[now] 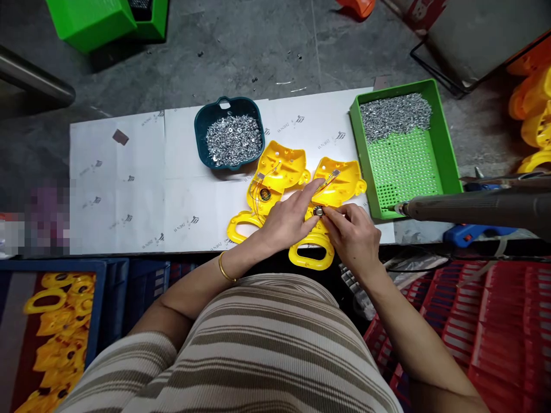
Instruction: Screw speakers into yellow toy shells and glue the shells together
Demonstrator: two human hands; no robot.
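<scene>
near the edge of the white board (116,198), both my forearms slant inward. my left hand (286,221) lies across the shell (346,186) on the right, forefinger stretched out beside its wires (330,179) — whether it grips anything, i can't tell. my right hand (356,236) curls, thumb and fingertips at the rim of the metal disc (318,211); i can't tell if they pinch it. the shell is bright yellow and hollow side up, its looped handle (310,264) toward me, and its mate (286,166) lies just left.
</scene>
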